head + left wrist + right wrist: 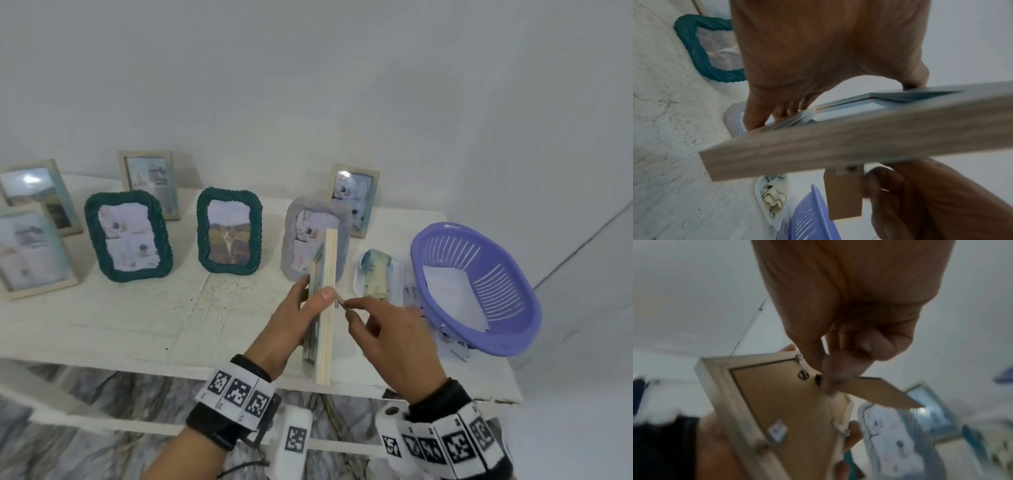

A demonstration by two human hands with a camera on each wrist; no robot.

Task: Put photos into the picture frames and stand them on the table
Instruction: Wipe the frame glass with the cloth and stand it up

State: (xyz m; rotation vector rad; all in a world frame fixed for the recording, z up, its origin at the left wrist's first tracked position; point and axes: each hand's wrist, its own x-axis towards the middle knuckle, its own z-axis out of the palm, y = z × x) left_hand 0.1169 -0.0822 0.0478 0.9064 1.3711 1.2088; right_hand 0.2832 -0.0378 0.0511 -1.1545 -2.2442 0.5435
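A light wooden picture frame [327,308] is held edge-on above the table's front edge, its glass side facing left. My left hand [294,322] grips it, thumb over the rim and fingers on the front. My right hand [373,329] pinches the brown cardboard stand leg [843,193] hinged on the frame's back [789,399], swung out from the backing board. In the left wrist view the wooden frame [838,139] crosses the picture with the left hand [818,56] above it. The right hand [849,313] fills the top of its wrist view.
Several filled frames stand on the white table [137,318]: two green rope frames [229,231], a grey one [308,236] and wooden ones behind. A purple basket [479,287] holding white paper lies at the right, next to a wrapped item [376,274].
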